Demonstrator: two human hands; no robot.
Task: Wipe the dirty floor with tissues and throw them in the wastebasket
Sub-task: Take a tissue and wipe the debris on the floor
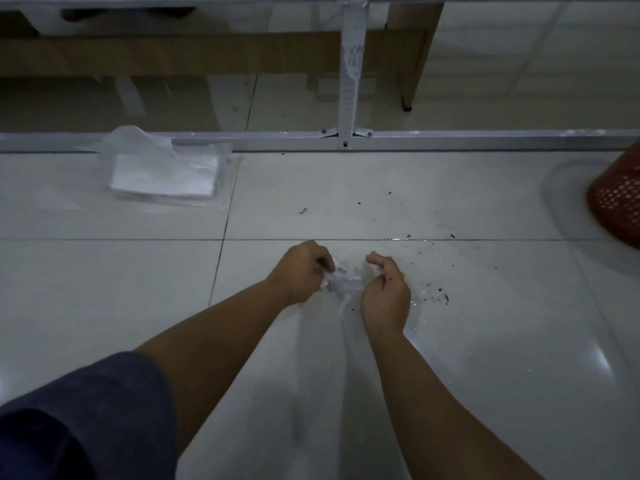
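Note:
A crumpled white tissue (346,277) is held between both hands just above the pale tiled floor. My left hand (303,273) pinches its left side with closed fingers. My right hand (386,289) curls around its right side, thumb and fingers partly bent. Dark specks and wet spots of dirt (438,297) lie on the tiles just right of my right hand, with more specks (408,236) along the tile joint. A red perforated wastebasket (618,202) stands at the right edge, partly cut off. A clear pack of white tissues (166,171) lies at the upper left.
A white metal rail (450,138) runs across the floor behind the dirt, with an upright post (351,71) rising from it. Wooden furniture legs (412,64) stand beyond the rail. A small brown scrap (302,211) lies on the tile ahead of my hands.

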